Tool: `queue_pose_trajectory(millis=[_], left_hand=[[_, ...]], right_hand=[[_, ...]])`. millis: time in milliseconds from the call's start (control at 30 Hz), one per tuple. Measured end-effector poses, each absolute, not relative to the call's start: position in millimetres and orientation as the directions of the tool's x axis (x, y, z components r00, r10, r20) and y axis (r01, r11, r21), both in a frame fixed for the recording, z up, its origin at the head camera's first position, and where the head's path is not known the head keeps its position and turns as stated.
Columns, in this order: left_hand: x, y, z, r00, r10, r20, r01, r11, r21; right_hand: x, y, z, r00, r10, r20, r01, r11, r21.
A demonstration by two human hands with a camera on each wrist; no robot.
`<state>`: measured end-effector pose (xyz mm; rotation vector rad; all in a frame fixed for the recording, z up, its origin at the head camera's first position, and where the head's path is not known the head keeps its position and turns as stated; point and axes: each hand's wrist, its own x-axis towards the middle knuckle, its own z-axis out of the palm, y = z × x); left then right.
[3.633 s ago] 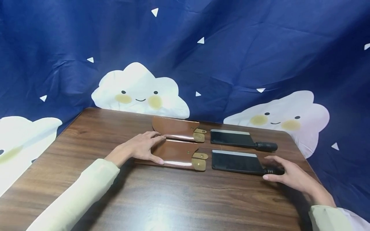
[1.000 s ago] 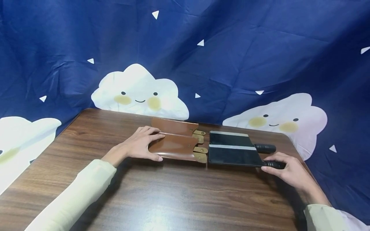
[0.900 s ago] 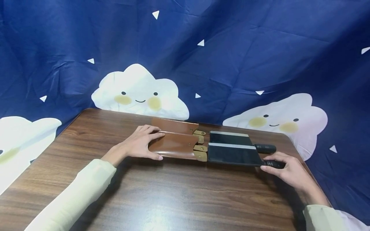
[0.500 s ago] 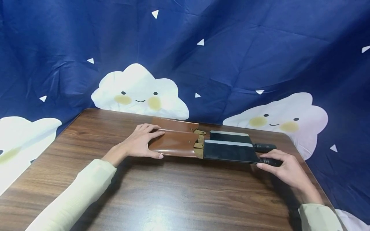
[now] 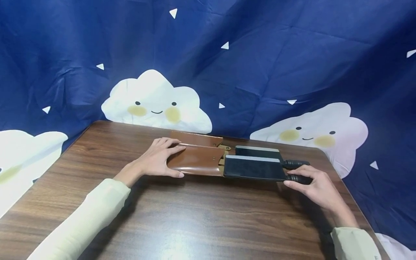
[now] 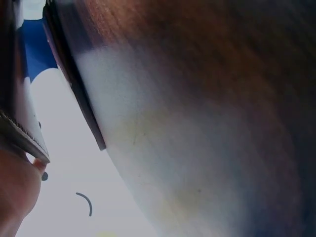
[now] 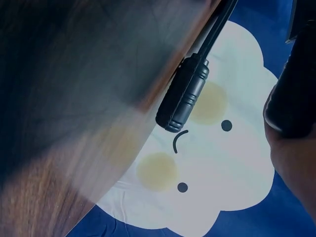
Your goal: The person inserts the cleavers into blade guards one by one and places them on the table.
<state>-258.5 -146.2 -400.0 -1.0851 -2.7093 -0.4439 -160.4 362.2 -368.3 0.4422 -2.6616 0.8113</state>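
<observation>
My left hand point(image 5: 157, 159) holds the near brown leather knife sheath point(image 5: 195, 159) by its left end, thumb along the front edge. The sheath is raised over the table, its tan-lined mouth facing right. My right hand point(image 5: 313, 184) grips the black handle of the near cleaver point(image 5: 253, 168) between thumb and fingers. This cleaver's dark blade, pale edge toward the back, lies level with its front end right at the sheath mouth, covering part of the tan flap. In the right wrist view the gripped handle point(image 7: 296, 94) shows at the right edge.
Behind lie a second brown sheath point(image 5: 198, 138) with a snap strap and a second cleaver point(image 5: 256, 151), both partly covered by the near pair. They rest on the dark wood table point(image 5: 195, 224). A blue curtain point(image 5: 260, 65) with white clouds hangs behind the table.
My right hand has gripped the near cleaver, lifted it and moved it left to the sheath mouth. My left hand has raised the near sheath off the table.
</observation>
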Motion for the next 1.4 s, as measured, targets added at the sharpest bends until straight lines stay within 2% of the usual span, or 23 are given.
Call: queue_pose_trajectory(millis=[300,733,1400], left_hand=[[-259,-146,-400,-0.712,0.639,0.291,0.700,0.682,0.211],[-260,-148,-399,-0.719,0.622,0.308,0.690,0.691,0.216],[-259,-143,-400,-0.695,0.649,0.311,0.715,0.670,0.199]], right_hand=[[-162,356,-370,-0.886,-0.205,0.416,-0.401,0.790,-0.464],[-160,349,-366,-0.896,-0.180,0.405,-0.368,0.812,-0.454],[-167,336,-370,-0.891,-0.193,0.411,-0.387,0.796,-0.466]])
